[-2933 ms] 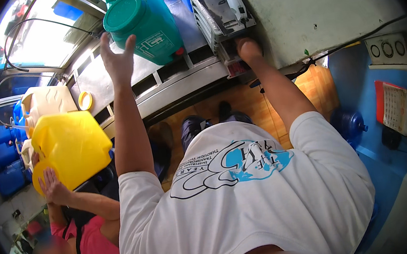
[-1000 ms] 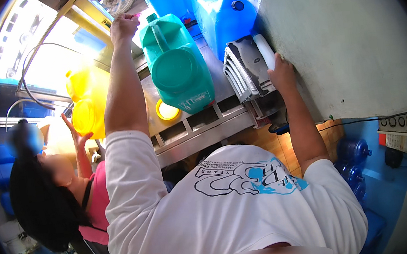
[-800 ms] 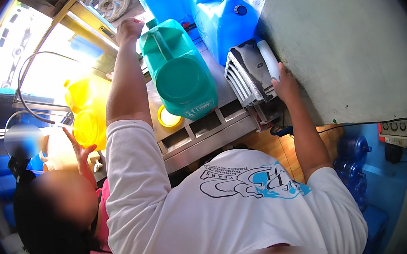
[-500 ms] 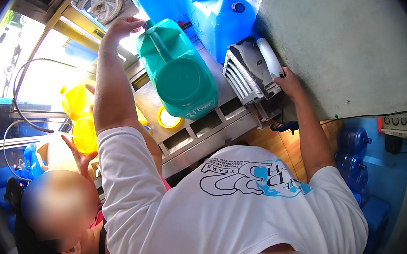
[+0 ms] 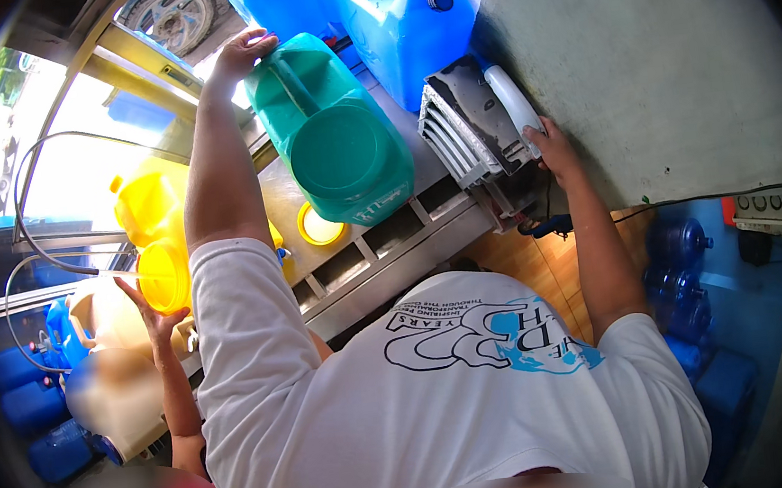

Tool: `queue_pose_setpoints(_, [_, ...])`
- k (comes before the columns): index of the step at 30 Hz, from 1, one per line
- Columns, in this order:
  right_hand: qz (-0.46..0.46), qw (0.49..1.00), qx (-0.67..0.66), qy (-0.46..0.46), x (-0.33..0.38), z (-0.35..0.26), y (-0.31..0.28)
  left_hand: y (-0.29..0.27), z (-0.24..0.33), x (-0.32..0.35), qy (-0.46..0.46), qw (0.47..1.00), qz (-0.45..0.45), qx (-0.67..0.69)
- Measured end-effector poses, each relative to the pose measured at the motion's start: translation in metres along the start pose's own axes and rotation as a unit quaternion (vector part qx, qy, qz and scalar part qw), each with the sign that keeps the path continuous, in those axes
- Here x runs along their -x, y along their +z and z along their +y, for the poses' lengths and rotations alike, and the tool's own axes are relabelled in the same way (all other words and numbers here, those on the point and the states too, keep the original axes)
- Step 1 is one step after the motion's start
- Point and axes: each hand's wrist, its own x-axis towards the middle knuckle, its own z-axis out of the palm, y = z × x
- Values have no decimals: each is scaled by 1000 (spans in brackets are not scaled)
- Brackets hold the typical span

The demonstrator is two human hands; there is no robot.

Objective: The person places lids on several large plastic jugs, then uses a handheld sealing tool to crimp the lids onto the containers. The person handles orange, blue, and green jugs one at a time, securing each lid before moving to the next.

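Note:
A green water jug (image 5: pixel 346 149) with a round lid and a moulded handle rests on the metal counter. At its far top corner my left hand (image 5: pixel 242 53) has its fingers pinched together; what lies between them is too small to make out. My right hand (image 5: pixel 550 146) is wrapped around the lower end of a white, rounded, handle-like tool (image 5: pixel 513 101). That tool leans beside a slatted metal box (image 5: pixel 472 126), close to the grey wall panel. The exact kind of the tool does not show.
Blue jugs (image 5: pixel 407 33) stand behind the green one. A yellow lid (image 5: pixel 320 224) lies on the counter (image 5: pixel 385 281). At left, another person's hand (image 5: pixel 158 314) touches a yellow jug (image 5: pixel 156 202). Blue bottles (image 5: pixel 678 252) stand low at right; a cable (image 5: pixel 654 205) runs along the panel's edge.
The other person's head has dropped lower at the left, uncovering blue containers there. The whole view has shifted slightly; both my hands stay at the same spots on their things.

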Motion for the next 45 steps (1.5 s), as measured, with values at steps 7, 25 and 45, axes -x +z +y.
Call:
queue_pose_setpoints(7, [-72, 984, -152, 56, 15, -15, -8, 21, 6, 15, -47, 979, 93, 177])
queue_pose_setpoints(25, [-29, 967, 247, -59, 86, 52, -3, 4, -37, -1, -13, 982, 177, 58])
queue_pose_setpoints(45, [-136, 822, 530, -158, 21, 199, 39, 143, 152, 273, 122, 911, 383, -95])
